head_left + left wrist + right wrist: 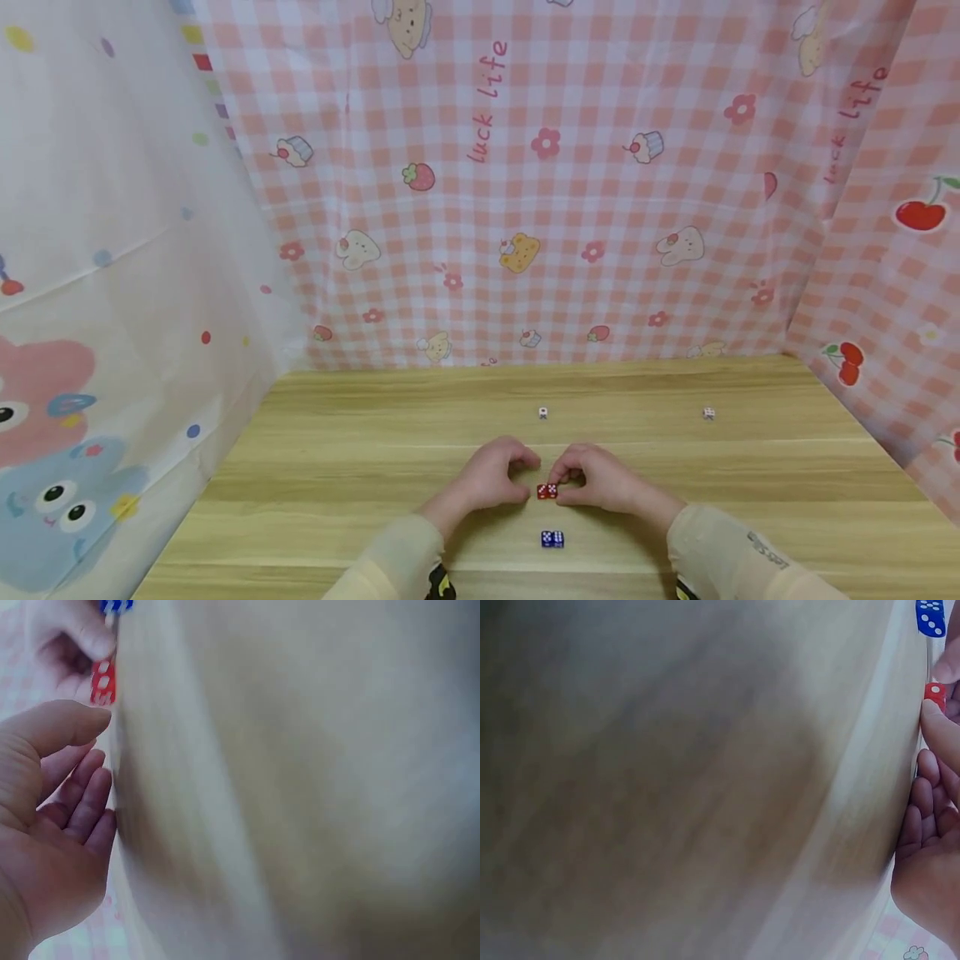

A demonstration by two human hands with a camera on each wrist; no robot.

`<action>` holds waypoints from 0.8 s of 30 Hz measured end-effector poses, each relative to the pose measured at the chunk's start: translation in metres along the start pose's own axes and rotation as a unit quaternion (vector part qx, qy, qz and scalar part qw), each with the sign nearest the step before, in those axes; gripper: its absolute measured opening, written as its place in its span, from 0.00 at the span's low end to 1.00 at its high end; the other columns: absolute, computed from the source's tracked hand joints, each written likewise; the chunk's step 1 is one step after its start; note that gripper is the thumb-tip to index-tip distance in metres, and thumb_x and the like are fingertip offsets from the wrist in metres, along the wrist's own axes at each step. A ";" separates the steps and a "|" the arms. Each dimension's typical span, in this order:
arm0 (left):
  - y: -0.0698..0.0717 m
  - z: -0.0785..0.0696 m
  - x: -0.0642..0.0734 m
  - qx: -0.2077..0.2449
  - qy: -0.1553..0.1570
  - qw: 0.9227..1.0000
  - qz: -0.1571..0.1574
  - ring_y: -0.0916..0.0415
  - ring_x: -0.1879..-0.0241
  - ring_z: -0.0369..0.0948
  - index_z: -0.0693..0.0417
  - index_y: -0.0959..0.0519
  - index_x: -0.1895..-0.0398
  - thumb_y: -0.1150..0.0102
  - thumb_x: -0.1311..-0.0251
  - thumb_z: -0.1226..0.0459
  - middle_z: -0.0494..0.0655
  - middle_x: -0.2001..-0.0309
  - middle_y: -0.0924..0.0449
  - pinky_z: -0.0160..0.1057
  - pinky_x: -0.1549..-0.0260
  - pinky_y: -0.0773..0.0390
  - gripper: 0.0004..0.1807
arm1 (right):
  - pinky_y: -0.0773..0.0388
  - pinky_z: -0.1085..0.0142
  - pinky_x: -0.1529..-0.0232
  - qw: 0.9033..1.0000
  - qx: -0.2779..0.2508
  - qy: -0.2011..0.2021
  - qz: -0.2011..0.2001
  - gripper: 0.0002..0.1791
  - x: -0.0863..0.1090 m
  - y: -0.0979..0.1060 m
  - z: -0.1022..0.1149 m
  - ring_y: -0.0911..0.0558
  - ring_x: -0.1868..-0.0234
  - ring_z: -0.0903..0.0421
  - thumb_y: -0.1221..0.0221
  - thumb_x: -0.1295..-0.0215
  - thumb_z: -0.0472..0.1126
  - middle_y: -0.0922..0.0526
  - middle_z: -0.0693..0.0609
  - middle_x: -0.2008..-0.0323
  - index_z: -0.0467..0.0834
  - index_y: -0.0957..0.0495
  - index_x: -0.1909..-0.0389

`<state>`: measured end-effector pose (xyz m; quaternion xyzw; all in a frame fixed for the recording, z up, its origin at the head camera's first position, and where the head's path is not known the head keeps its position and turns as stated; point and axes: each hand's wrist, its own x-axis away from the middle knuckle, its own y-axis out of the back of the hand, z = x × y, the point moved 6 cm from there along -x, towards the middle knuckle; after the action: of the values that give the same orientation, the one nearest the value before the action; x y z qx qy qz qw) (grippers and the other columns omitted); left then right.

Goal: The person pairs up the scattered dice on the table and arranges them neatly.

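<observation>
Two red dice (542, 492) sit side by side on the wooden table, touching or nearly so. My right hand (602, 480) pinches the right-hand red die (934, 691) between thumb and forefinger; its other fingers are loosely bent. On the other side, my left hand (495, 475) is held with thumb and fingers spread apart, just left of the red pair, and nothing is between them. In the left wrist view its thumb (79, 724) is close below the red dice (103, 681). Nearer me lie two blue dice (552, 539), side by side.
One white die (543, 412) lies beyond the hands, and another white die (708, 413) lies farther right. The wooden table (337, 450) ends at a pink checked cloth (480, 292) behind, with more cloth hanging at both sides.
</observation>
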<state>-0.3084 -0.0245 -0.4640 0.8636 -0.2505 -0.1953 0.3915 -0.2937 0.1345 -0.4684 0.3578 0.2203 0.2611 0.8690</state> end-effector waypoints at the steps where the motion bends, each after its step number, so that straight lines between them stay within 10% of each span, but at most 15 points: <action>1: 0.002 0.003 -0.001 0.007 0.007 1.000 -0.004 0.25 0.56 0.38 0.57 0.17 0.54 0.27 0.56 0.69 0.43 0.58 0.20 0.37 0.50 0.26 0.21 | 0.27 0.67 0.58 1.000 0.001 0.000 0.000 0.09 0.000 0.000 0.001 0.26 0.62 0.64 0.27 0.46 0.40 0.22 0.63 0.66 0.49 0.17 0.66; 15: 0.016 0.030 -0.028 0.073 0.105 0.989 -0.075 0.24 0.54 0.45 0.62 0.21 0.45 0.27 0.48 0.66 0.48 0.55 0.20 0.45 0.49 0.25 0.26 | 0.27 0.66 0.58 1.000 0.007 0.016 0.003 0.10 0.001 0.001 0.003 0.26 0.63 0.63 0.27 0.46 0.41 0.22 0.61 0.66 0.47 0.17 0.65; 24: 0.010 0.036 -0.049 0.076 0.107 0.985 -0.110 0.23 0.50 0.46 0.61 0.22 0.43 0.25 0.49 0.62 0.51 0.51 0.18 0.45 0.46 0.25 0.29 | 0.27 0.66 0.58 1.000 -0.002 0.019 0.008 0.09 0.001 0.003 0.005 0.25 0.62 0.62 0.27 0.45 0.40 0.21 0.59 0.66 0.46 0.17 0.65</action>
<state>-0.3693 -0.0228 -0.4715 0.9289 -0.1250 -0.1240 0.3258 -0.2910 0.1339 -0.4632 0.3525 0.2329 0.2751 0.8636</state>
